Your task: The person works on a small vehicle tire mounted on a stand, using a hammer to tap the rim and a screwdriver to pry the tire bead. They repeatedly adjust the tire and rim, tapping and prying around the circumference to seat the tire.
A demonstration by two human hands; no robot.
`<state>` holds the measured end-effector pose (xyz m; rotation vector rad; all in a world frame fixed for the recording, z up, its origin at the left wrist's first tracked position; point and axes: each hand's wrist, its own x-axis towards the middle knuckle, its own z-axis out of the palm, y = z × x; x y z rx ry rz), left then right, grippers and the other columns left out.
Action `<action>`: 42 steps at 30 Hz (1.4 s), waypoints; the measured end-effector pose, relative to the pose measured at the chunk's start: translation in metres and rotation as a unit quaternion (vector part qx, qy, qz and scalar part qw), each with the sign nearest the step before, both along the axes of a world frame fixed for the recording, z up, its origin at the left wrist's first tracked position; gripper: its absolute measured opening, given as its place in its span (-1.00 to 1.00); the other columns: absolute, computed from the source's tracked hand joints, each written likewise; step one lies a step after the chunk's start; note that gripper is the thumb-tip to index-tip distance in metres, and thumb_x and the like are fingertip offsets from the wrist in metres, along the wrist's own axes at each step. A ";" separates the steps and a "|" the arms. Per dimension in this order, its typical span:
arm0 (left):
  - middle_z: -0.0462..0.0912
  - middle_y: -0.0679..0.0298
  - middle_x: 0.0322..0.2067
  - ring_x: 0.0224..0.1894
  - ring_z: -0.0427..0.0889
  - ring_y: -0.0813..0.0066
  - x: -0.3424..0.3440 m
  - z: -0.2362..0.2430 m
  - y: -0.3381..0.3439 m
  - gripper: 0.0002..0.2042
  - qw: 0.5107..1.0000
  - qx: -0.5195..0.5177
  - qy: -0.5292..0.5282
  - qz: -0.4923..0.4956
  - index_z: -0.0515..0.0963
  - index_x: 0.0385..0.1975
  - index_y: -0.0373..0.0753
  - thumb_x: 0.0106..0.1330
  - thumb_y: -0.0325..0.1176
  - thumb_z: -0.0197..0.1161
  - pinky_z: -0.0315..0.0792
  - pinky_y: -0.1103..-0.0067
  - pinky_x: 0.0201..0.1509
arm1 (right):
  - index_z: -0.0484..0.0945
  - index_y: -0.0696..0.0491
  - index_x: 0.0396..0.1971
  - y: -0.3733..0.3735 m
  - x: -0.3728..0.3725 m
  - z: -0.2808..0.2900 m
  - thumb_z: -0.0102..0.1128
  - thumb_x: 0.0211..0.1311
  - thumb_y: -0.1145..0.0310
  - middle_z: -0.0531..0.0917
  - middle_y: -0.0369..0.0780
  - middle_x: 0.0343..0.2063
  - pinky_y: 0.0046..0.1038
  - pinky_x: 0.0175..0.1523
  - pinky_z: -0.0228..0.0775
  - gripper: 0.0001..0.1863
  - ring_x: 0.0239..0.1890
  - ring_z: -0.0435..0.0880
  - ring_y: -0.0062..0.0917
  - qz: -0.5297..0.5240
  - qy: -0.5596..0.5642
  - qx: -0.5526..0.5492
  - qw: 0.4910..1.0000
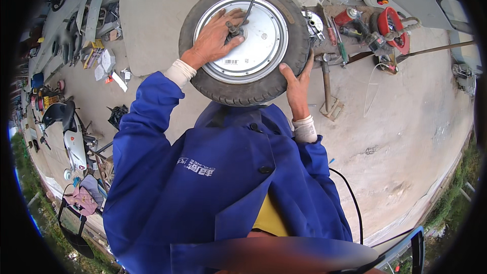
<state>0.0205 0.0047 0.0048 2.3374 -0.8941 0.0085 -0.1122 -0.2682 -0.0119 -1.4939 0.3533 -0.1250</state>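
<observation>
A scooter wheel with a silver hub motor (pixel 271 50) and a black rubber tyre (pixel 189 35) is in front of my body, its flat face turned up toward me. My left hand (pixel 215 35) lies flat on the silver face, fingers spread beside the central axle (pixel 234 29). A black cable (pixel 249 9) rises from that axle toward the tyre's far edge. At the wheel's right side my right hand (pixel 297 89) grips the tyre, with the thumb on its sidewall and a finger stretched along its outer edge. Part of that hand's grip is hidden.
To the right are a hammer (pixel 326 81), a green-handled screwdriver (pixel 342 49), a red spray can (pixel 346 16) and a red basin (pixel 394 29). A pale vehicle (pixel 431 0) stands beyond them. Loose parts and a white scooter (pixel 75 147) line the left side.
</observation>
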 end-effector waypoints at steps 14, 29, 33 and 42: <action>0.43 0.26 0.56 0.64 0.29 0.17 0.018 -0.014 0.011 -0.47 0.998 0.009 -0.028 -0.055 0.56 0.39 -0.14 0.47 -0.12 0.27 0.01 0.08 0.78 | -0.05 0.19 0.69 0.002 0.003 0.004 0.57 0.16 0.32 0.40 0.07 0.47 -0.28 0.51 0.36 0.20 0.44 0.47 -0.19 -0.018 0.035 -0.012 0.999; 0.32 0.03 0.58 0.67 0.17 -0.01 0.019 0.002 0.027 -0.33 0.998 0.035 -0.051 -0.034 0.44 0.47 -0.17 0.48 0.12 0.25 -0.06 0.07 0.78 | 0.01 0.20 0.67 0.007 0.003 0.015 0.54 0.19 0.32 0.41 0.13 0.45 -0.15 0.57 0.27 0.14 0.50 0.40 -0.10 -0.033 0.042 -0.172 0.984; 0.28 -0.13 0.56 0.63 0.21 -0.13 0.001 -0.016 0.047 -0.34 0.985 -0.109 0.062 0.116 0.36 0.49 -0.30 0.55 0.03 0.20 0.00 0.06 0.74 | 0.35 0.10 0.54 0.015 0.006 0.037 0.54 0.21 0.23 0.41 0.07 0.46 0.05 0.65 0.08 -0.10 0.65 0.13 0.00 -0.004 -0.071 -0.433 0.899; 0.29 -0.20 0.54 0.62 0.19 -0.19 0.000 -0.035 0.012 -0.43 0.978 0.003 -0.033 0.208 0.33 0.45 -0.44 0.58 -0.21 0.18 0.01 0.05 0.72 | 0.71 -0.01 0.28 0.016 0.027 0.041 0.48 0.33 0.00 0.52 -0.29 0.45 0.29 0.63 -0.09 -0.40 0.69 0.04 0.01 0.148 -0.068 -0.589 0.791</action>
